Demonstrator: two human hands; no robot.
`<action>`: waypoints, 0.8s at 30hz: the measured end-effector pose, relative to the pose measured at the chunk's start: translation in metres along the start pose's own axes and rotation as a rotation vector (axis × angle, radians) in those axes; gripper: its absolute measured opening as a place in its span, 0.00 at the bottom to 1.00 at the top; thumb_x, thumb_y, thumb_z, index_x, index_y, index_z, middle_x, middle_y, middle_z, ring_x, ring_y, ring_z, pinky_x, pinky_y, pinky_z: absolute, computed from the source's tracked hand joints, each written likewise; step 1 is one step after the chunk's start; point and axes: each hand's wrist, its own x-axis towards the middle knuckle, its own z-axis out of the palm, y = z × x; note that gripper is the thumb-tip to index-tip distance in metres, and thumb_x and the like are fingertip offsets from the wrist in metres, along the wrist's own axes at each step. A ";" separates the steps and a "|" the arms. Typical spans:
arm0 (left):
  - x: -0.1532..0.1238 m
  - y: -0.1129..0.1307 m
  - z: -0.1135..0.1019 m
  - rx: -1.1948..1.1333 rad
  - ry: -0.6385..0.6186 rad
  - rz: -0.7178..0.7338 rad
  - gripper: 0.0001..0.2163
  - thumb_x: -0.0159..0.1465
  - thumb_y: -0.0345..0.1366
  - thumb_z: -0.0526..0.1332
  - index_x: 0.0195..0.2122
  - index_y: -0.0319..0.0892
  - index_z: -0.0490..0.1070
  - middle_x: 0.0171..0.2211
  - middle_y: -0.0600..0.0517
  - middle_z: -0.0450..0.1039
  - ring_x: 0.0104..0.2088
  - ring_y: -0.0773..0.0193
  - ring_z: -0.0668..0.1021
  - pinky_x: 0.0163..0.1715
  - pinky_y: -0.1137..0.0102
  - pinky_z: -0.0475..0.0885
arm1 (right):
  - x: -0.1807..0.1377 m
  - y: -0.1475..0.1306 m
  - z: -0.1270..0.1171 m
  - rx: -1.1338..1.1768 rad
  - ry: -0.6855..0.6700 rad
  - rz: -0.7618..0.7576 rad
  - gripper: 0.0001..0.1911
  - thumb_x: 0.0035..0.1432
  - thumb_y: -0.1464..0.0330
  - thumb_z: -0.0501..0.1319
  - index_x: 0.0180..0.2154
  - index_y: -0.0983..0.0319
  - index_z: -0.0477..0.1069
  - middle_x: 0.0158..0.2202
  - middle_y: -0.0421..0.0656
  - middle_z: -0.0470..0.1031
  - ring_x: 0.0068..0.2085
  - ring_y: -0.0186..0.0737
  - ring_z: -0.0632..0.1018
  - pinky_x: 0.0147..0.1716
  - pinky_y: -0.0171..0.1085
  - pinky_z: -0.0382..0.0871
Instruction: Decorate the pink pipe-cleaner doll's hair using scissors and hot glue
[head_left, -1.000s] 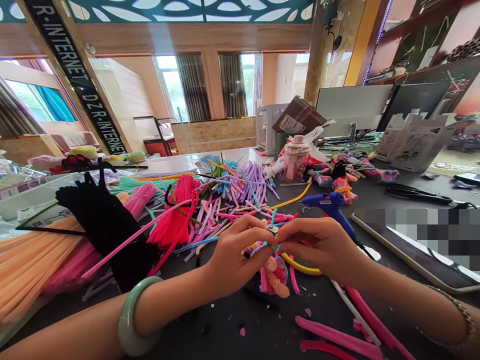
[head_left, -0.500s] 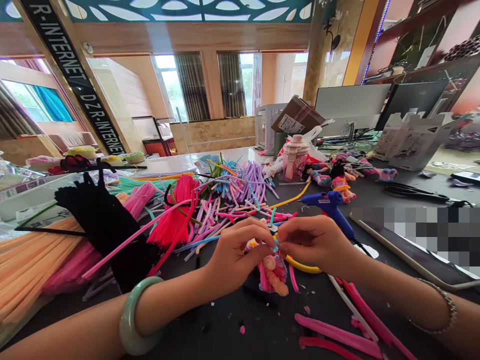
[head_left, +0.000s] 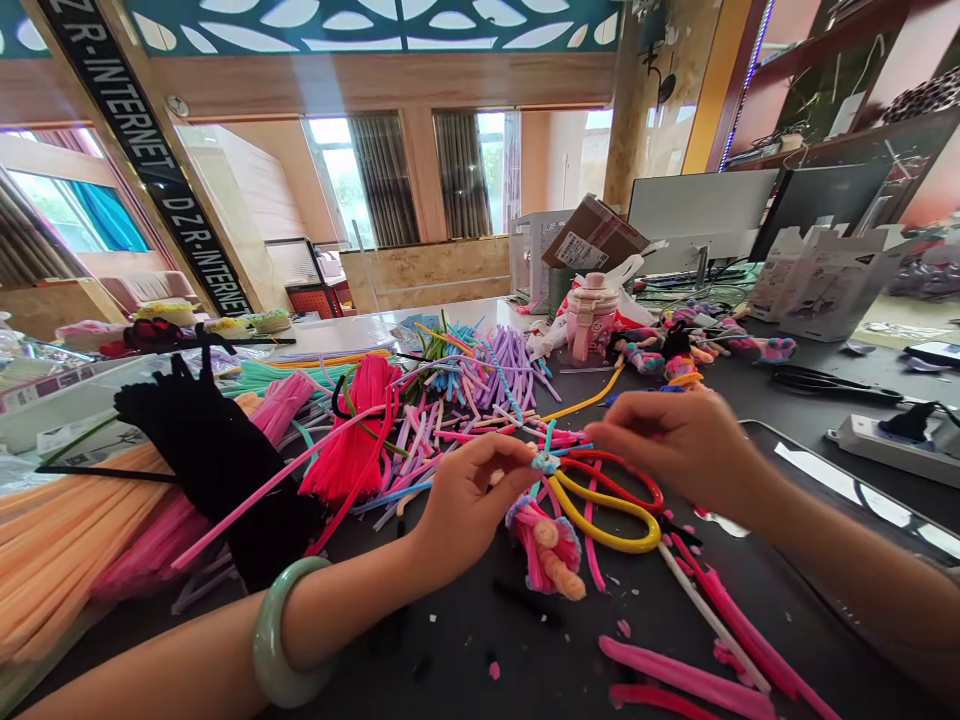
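At twelve o'clock from the pink-skirted pipe-cleaner doll [head_left: 549, 552], the left hand [head_left: 466, 497] pinches a small blue-and-white fuzzy piece [head_left: 547, 463], apparently to steady it, while the curled right hand [head_left: 681, 448], its grip indiscernible, hovers at three o'clock.

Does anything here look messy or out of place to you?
Mildly, yes. The cardboard box sits tilted behind the pink bottle instead of lying flat. In the foreground, small scraps lie scattered on the dark tabletop, perhaps unswept offcuts. I see no spilled liquid or clear damage.
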 end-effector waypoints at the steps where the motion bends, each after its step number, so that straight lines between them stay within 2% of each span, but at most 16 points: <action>1: 0.001 0.000 0.000 -0.033 0.030 -0.023 0.05 0.55 0.35 0.66 0.30 0.40 0.71 0.26 0.54 0.69 0.26 0.68 0.71 0.27 0.74 0.66 | 0.001 0.004 -0.012 -0.157 0.065 0.001 0.25 0.51 0.48 0.58 0.16 0.60 0.64 0.11 0.35 0.60 0.15 0.29 0.63 0.16 0.33 0.55; 3: 0.005 -0.002 -0.002 -0.062 0.088 -0.049 0.07 0.53 0.35 0.67 0.28 0.40 0.70 0.25 0.54 0.69 0.25 0.69 0.71 0.26 0.74 0.67 | -0.001 0.019 -0.035 -0.344 -0.004 0.071 0.27 0.50 0.47 0.59 0.13 0.59 0.61 0.10 0.37 0.61 0.13 0.28 0.61 0.15 0.34 0.53; 4: 0.007 -0.003 -0.002 -0.067 0.113 -0.065 0.08 0.52 0.36 0.68 0.28 0.40 0.70 0.25 0.54 0.69 0.24 0.70 0.71 0.25 0.75 0.67 | -0.003 0.028 -0.046 -0.376 -0.087 0.162 0.28 0.52 0.48 0.58 0.12 0.59 0.60 0.09 0.38 0.62 0.11 0.28 0.61 0.14 0.34 0.53; 5: 0.009 -0.004 -0.003 -0.079 0.135 -0.087 0.09 0.51 0.37 0.68 0.28 0.40 0.70 0.24 0.55 0.69 0.22 0.71 0.70 0.23 0.75 0.67 | -0.005 0.038 -0.055 -0.390 -0.110 0.257 0.28 0.55 0.50 0.57 0.12 0.59 0.58 0.09 0.39 0.62 0.10 0.28 0.61 0.13 0.34 0.53; 8: 0.013 -0.008 -0.006 -0.121 0.192 -0.125 0.10 0.51 0.37 0.68 0.29 0.40 0.70 0.22 0.57 0.68 0.19 0.72 0.69 0.21 0.75 0.66 | -0.007 0.061 -0.068 -0.494 -0.147 0.420 0.26 0.57 0.57 0.58 0.10 0.59 0.59 0.11 0.44 0.67 0.12 0.32 0.67 0.16 0.37 0.59; 10: 0.016 -0.009 -0.007 -0.122 0.235 -0.110 0.09 0.49 0.36 0.69 0.28 0.40 0.71 0.22 0.57 0.69 0.21 0.71 0.71 0.23 0.75 0.68 | 0.000 0.068 -0.065 -0.550 -0.268 0.404 0.25 0.55 0.60 0.60 0.10 0.59 0.60 0.13 0.46 0.69 0.17 0.37 0.72 0.21 0.39 0.63; 11: 0.016 -0.009 -0.008 -0.119 0.253 -0.100 0.09 0.48 0.36 0.70 0.27 0.40 0.72 0.23 0.56 0.70 0.23 0.71 0.72 0.25 0.76 0.68 | 0.004 0.070 -0.061 -0.561 -0.282 0.395 0.23 0.52 0.59 0.63 0.11 0.59 0.61 0.14 0.46 0.70 0.18 0.39 0.73 0.22 0.40 0.63; 13: 0.017 -0.009 -0.009 -0.119 0.275 -0.089 0.09 0.47 0.35 0.70 0.26 0.40 0.73 0.24 0.55 0.72 0.26 0.70 0.74 0.28 0.76 0.70 | 0.013 0.072 -0.052 -0.582 -0.269 0.378 0.21 0.47 0.57 0.65 0.13 0.58 0.61 0.16 0.45 0.70 0.20 0.41 0.72 0.22 0.41 0.63; 17: 0.018 -0.011 -0.011 -0.128 0.295 -0.100 0.09 0.46 0.36 0.71 0.26 0.40 0.75 0.25 0.54 0.74 0.27 0.68 0.75 0.30 0.74 0.71 | 0.024 0.081 -0.037 -0.564 -0.241 0.361 0.22 0.40 0.55 0.67 0.12 0.57 0.57 0.17 0.43 0.68 0.23 0.44 0.73 0.26 0.42 0.65; 21: 0.019 -0.015 -0.014 -0.121 0.312 -0.114 0.09 0.46 0.36 0.71 0.27 0.39 0.76 0.25 0.53 0.75 0.28 0.67 0.75 0.31 0.72 0.72 | 0.028 0.094 -0.034 -0.526 -0.167 0.363 0.18 0.40 0.57 0.65 0.14 0.58 0.60 0.20 0.45 0.70 0.27 0.49 0.74 0.28 0.44 0.66; 24: 0.021 -0.018 -0.017 -0.112 0.318 -0.119 0.09 0.46 0.37 0.71 0.27 0.39 0.77 0.25 0.53 0.76 0.28 0.66 0.76 0.32 0.71 0.72 | 0.030 0.097 -0.034 -0.429 -0.153 0.354 0.13 0.43 0.59 0.62 0.17 0.60 0.65 0.20 0.45 0.71 0.26 0.48 0.75 0.28 0.44 0.67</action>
